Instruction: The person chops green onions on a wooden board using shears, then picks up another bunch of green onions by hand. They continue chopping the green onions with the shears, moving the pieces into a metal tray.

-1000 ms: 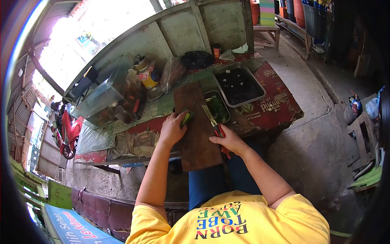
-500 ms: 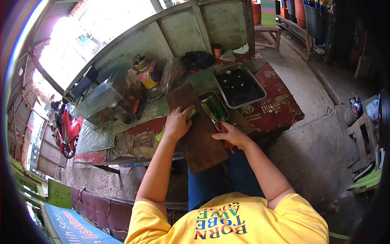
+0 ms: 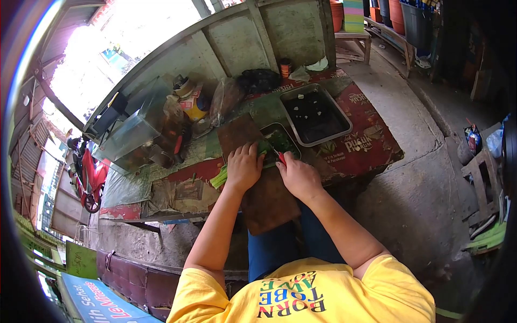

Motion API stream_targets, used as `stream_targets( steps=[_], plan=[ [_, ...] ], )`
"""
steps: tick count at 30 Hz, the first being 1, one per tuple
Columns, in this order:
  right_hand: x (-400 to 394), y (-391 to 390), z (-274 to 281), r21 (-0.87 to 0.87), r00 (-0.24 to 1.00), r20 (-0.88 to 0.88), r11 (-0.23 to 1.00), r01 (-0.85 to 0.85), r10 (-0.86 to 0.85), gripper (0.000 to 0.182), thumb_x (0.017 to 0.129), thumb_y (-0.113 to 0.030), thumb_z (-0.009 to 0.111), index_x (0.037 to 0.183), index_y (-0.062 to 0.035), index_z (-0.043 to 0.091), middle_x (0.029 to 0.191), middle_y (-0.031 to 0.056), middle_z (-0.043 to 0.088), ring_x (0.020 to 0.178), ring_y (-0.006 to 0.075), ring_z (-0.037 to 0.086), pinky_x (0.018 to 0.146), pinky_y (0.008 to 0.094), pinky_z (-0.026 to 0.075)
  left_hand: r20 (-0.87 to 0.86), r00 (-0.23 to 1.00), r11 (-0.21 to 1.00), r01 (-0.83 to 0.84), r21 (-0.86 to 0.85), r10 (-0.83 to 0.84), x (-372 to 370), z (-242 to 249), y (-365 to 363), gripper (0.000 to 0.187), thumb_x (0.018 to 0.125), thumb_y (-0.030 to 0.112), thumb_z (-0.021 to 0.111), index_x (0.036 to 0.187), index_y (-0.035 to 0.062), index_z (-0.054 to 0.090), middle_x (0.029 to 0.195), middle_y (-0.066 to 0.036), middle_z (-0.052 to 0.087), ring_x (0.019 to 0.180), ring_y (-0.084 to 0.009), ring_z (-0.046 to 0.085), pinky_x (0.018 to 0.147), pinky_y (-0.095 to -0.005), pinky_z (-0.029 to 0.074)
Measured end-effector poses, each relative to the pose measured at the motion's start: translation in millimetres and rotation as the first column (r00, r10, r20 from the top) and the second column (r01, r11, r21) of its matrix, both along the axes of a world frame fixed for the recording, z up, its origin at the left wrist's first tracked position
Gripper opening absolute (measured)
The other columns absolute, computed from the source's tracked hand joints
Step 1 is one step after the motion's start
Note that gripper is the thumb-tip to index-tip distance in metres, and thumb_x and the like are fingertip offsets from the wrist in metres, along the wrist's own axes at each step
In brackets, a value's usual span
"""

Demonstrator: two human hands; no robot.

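Both hands down on a wooden cutting board (image 3: 264, 199): left hand (image 3: 244, 167) curled, fingertips pinning a bundle of green stalks (image 3: 219, 176) flat against the wood; right hand (image 3: 298, 175) closed around a red knife handle (image 3: 281, 157), blade mostly hidden between the two hands. Stalks crossing the board's upper part, one end poking out past the left wrist toward the board's left edge, the other end under the fingers near the blade. Probably light, soft and springy, bending easily and rolling under pressure, likely damp and a little slick; best held as a gathered bunch close to the cut, knuckles forward, not by the loose tips. Exact count of stalks impossible to tell, only one bundle. One knife, one board, the board overhanging the counter (image 3: 371, 142) edge toward the lap. Just beyond the hands, one small metal tray (image 3: 285, 139) with chopped greens, touching the board's upper right corner; beside it, one larger metal tray (image 3: 344, 116), dark inside with a few pale bits. Farther back, one orange can (image 3: 285, 68), one dark bag (image 3: 258, 79), a clear plastic bag (image 3: 223, 99), a yellow packet (image 3: 195, 103), a clear box (image 3: 132, 132). Off to the left, below the counter level, one red motorbike (image 3: 86, 172).
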State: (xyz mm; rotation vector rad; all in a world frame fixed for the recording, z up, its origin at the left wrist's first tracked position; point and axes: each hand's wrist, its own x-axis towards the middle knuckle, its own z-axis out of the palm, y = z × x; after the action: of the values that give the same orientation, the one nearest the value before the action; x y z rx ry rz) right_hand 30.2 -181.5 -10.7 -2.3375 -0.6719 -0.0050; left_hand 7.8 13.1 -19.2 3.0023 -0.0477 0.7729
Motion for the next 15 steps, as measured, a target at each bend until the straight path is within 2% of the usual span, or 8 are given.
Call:
stream_targets(
  steps=[1, 3, 5, 10, 15],
  plan=[
    [0.8, 0.5, -0.7, 0.001, 1.0, -0.002, 1.0, 0.0, 0.0, 0.031, 0.099, -0.035, 0.047, 0.106, -0.0043, 0.048, 0.08, 0.0219, 0.067, 0.077, 0.0428, 0.066, 0.067, 0.0531, 0.052, 0.003, 1.0, 0.999, -0.013, 0.041, 0.013, 0.6, -0.8, -0.6, 0.041, 0.092, 0.031, 0.056, 0.124, 0.0047, 0.055, 0.119, -0.017, 0.062, 0.111, -0.0361, 0.057, 0.094, -0.0465, 0.043],
    [2.2, 0.3, -4.6, -0.081, 0.998, 0.054, 0.997, -0.012, 0.016, 0.031, 0.099, -0.034, 0.047, 0.106, -0.0041, 0.048, 0.08, 0.02, 0.067, 0.076, 0.0408, 0.067, 0.066, 0.0525, 0.053, -0.011, 1.0, 0.999, -0.013, 0.031, 0.014, 1.3, 1.6, 1.4, 0.04, 0.092, 0.03, 0.056, 0.124, 0.0056, 0.056, 0.117, -0.016, 0.062, 0.11, -0.036, 0.058, 0.093, -0.0462, 0.043],
    [6.0, 2.2, -13.9, -0.105, 0.999, 0.035, 0.994, -0.032, 0.036, 0.031, 0.099, -0.034, 0.047, 0.107, -0.0038, 0.047, 0.079, 0.0195, 0.067, 0.076, 0.0401, 0.067, 0.065, 0.052, 0.053, -0.025, 1.0, 1.0, -0.01, 0.021, 0.01, 0.8, 4.9, 0.0, 0.039, 0.092, 0.03, 0.057, 0.123, 0.0065, 0.056, 0.116, -0.016, 0.063, 0.108, -0.0359, 0.059, 0.092, -0.0459, 0.043],
    [11.5, 2.4, -18.8, -0.129, 0.996, 0.007, 0.988, -0.086, 0.087, 0.031, 0.099, -0.033, 0.046, 0.107, -0.0033, 0.047, 0.079, 0.0192, 0.067, 0.077, 0.0388, 0.068, 0.066, 0.0514, 0.053, -0.029, 0.999, 0.992, -0.034, -0.122, 0.03, 5.1, 6.6, 1.2, 0.033, 0.089, 0.027, 0.06, 0.116, 0.0082, 0.061, 0.109, -0.013, 0.066, 0.103, -0.0345, 0.061, 0.089, -0.0456, 0.045],
    [18.8, 5.2, -19.0, -0.162, 0.994, -0.004, 0.98, -0.111, 0.112, 0.032, 0.099, -0.033, 0.047, 0.106, -0.0021, 0.046, 0.079, 0.0189, 0.068, 0.077, 0.0378, 0.068, 0.067, 0.0502, 0.054, 0.019, 0.999, 0.988, -0.041, -0.147, 0.044, 9.3, 4.3, 0.5, 0.029, 0.088, 0.026, 0.061, 0.11, 0.0073, 0.065, 0.106, -0.013, 0.066, 0.102, -0.0338, 0.061, 0.087, -0.0447, 0.046]
  ],
)
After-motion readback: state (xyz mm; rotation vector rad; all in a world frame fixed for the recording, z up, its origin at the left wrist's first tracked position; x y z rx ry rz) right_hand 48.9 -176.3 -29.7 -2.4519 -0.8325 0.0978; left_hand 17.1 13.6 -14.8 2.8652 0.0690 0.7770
